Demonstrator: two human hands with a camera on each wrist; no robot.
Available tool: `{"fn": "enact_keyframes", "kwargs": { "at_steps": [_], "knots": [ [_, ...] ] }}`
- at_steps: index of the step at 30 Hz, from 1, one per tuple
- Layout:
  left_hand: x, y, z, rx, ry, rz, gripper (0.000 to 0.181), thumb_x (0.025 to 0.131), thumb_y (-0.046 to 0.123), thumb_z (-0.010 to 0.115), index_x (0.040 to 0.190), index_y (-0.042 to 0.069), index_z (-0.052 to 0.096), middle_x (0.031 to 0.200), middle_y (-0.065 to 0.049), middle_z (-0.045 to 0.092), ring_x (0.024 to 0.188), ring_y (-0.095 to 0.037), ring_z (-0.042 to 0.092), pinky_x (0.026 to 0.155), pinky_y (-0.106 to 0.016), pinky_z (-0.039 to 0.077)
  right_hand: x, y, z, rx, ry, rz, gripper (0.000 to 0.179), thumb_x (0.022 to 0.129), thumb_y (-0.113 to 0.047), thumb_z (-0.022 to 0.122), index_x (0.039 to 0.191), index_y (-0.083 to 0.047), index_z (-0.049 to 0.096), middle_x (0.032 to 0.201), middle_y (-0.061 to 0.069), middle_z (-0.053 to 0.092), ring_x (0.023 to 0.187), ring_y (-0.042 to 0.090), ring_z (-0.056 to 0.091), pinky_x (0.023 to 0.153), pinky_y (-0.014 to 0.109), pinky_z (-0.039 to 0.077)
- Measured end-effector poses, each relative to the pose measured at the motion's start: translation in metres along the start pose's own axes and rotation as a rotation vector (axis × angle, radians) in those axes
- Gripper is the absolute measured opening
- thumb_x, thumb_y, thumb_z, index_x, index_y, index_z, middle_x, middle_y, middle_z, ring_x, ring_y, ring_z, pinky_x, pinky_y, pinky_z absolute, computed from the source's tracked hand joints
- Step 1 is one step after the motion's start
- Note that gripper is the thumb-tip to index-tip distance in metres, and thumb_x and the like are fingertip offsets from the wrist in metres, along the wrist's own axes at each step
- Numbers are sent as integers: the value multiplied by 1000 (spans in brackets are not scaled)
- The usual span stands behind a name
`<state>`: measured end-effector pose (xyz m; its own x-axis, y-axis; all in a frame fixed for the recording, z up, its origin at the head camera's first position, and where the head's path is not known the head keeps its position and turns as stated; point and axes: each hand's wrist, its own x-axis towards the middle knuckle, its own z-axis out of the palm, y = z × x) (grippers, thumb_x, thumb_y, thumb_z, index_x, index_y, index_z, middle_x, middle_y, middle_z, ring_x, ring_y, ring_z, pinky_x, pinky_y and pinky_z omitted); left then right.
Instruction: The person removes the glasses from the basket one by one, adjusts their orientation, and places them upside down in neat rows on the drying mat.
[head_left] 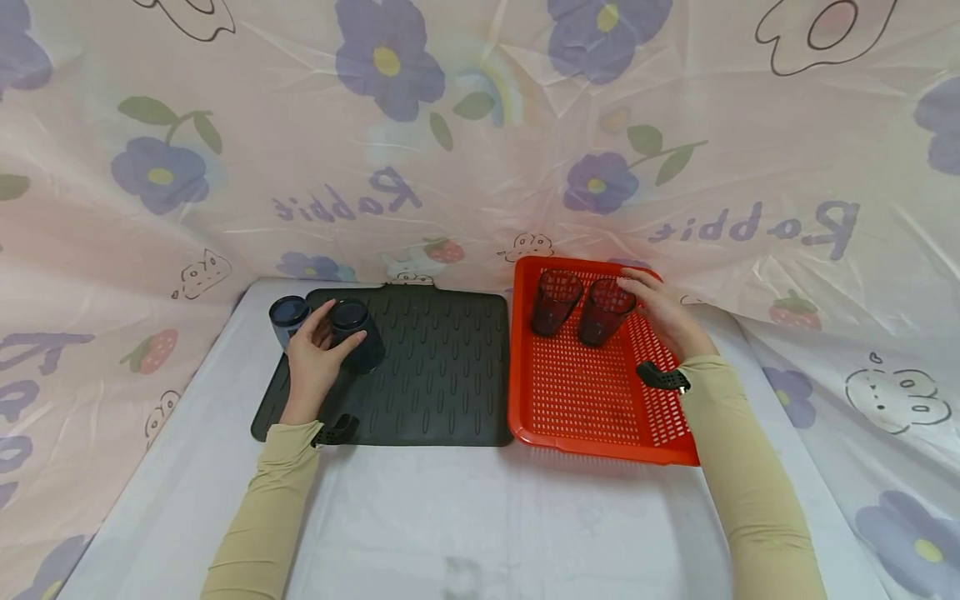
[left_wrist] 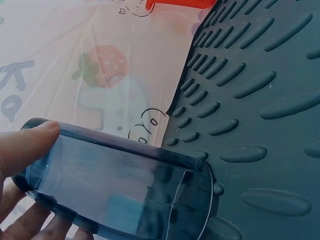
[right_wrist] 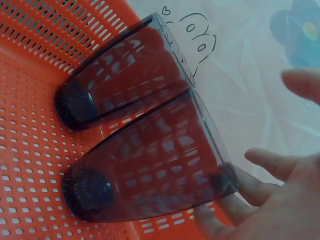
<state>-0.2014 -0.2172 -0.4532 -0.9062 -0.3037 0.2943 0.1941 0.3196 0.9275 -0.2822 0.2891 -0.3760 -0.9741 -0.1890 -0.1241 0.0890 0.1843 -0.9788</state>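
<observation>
My left hand holds a blue-tinted drinking glass, upside down over the left part of the black ridged mat. In the left wrist view, thumb and fingers lie on opposite sides of this glass near its base, with the rim at the mat. Just left of that hand stands another blue glass, also base up. Two dark tinted glasses lean mouth up in the orange basket. My right hand has its fingertips at the rim of the nearer glass, its thumb spread away from it.
Beside that glass in the basket is the second one, close against it. The basket stands right of the mat, on a white-covered table. A patterned curtain rises behind and along both sides.
</observation>
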Motion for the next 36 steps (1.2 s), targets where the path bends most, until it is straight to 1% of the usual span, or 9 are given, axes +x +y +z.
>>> {"fn": "enact_keyframes", "kwargs": {
  "at_steps": [4,8,10,13,17,21,24,30,36],
  "knots": [
    [1,0,0,-2,-7,-8,70,79,8,80,141,17,49,141,-8,47,128,-26,46,105,-44,37,2,4,-1,-66,-18,38,75,96,-30,60,153,-7,16,158,14,10,142,31,12,113,54,10],
    [2,0,1,-12,-15,-9,71,78,3,79,142,11,48,143,-12,45,129,-31,44,106,-48,35,-1,2,1,-101,-41,43,80,93,-24,65,153,-7,16,158,12,9,143,31,7,114,52,12],
    [2,0,1,-6,-16,-14,71,79,4,79,142,12,48,142,-12,45,129,-31,44,106,-47,35,-5,-1,4,-108,-45,39,80,92,-19,67,152,-4,16,157,14,11,143,31,9,114,52,13],
    [2,0,1,15,-14,-21,70,79,10,80,141,18,48,142,-9,46,130,-27,44,106,-45,36,-8,-3,6,-118,-46,35,81,90,-14,68,152,-2,16,155,17,16,142,33,11,113,53,14],
    [1,1,1,29,-10,-14,69,79,16,80,141,23,49,141,-6,48,129,-23,45,106,-42,37,-4,4,3,-119,-43,31,84,88,-11,71,152,-4,17,153,17,20,142,32,14,113,52,15],
    [0,1,1,24,-4,0,69,79,16,81,140,22,50,140,-7,49,129,-24,46,105,-42,38,3,13,1,-117,-44,17,85,86,-9,73,152,-7,19,152,14,23,140,30,19,112,50,19],
    [0,1,1,24,-4,4,69,79,16,81,140,21,50,139,-7,49,128,-24,46,105,-42,38,4,17,0,-142,-57,3,87,87,-8,72,153,-8,16,153,16,22,140,31,20,112,51,20],
    [0,0,1,24,-6,3,69,79,15,81,140,21,50,139,-6,49,128,-23,46,105,-41,38,4,18,0,-193,-62,-16,89,87,-7,71,154,-8,12,154,17,18,140,33,18,111,52,22],
    [0,0,1,23,-9,-4,69,79,16,81,140,22,50,139,-6,49,129,-23,45,106,-41,37,4,17,2,-225,-51,-12,91,86,-8,73,154,-9,12,151,19,23,136,36,25,109,52,25]
  ]
}}
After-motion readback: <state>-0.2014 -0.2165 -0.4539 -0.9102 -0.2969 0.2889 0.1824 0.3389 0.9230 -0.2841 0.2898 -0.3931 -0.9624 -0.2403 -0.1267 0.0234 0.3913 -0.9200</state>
